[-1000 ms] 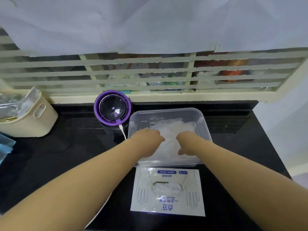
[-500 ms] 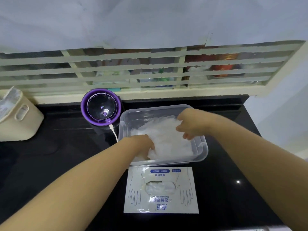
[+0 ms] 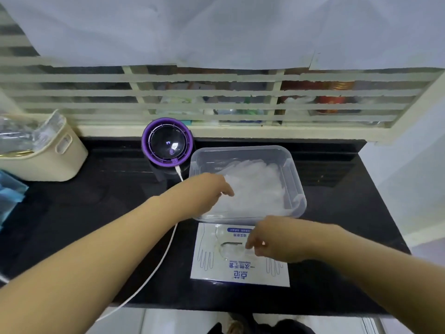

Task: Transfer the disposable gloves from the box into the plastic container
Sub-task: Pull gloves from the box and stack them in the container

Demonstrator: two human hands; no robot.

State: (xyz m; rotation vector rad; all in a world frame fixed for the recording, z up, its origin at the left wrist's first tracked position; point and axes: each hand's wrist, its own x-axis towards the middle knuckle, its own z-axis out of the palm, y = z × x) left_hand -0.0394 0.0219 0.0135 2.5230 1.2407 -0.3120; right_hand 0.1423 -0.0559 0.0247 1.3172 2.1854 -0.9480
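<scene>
Clear plastic container (image 3: 297, 189) sat toward the far right of a black desk (image 3: 96, 213), part-filled with crumpled translucent gloves (image 3: 257, 186). The left hand (image 3: 209, 191) lay over the container's near left corner, fingers bent down onto the pile; whether they gripped any could not be told. Touching the container's near wall, by the desk's near edge, lay a flat white box (image 3: 238, 271) with blue print. The right hand (image 3: 277, 239) was over its oval opening, fingers and thumb pinched on the gloves showing there. A purple round device (image 3: 167, 143) and a beige basket (image 3: 48, 162) stood along the far edge.
</scene>
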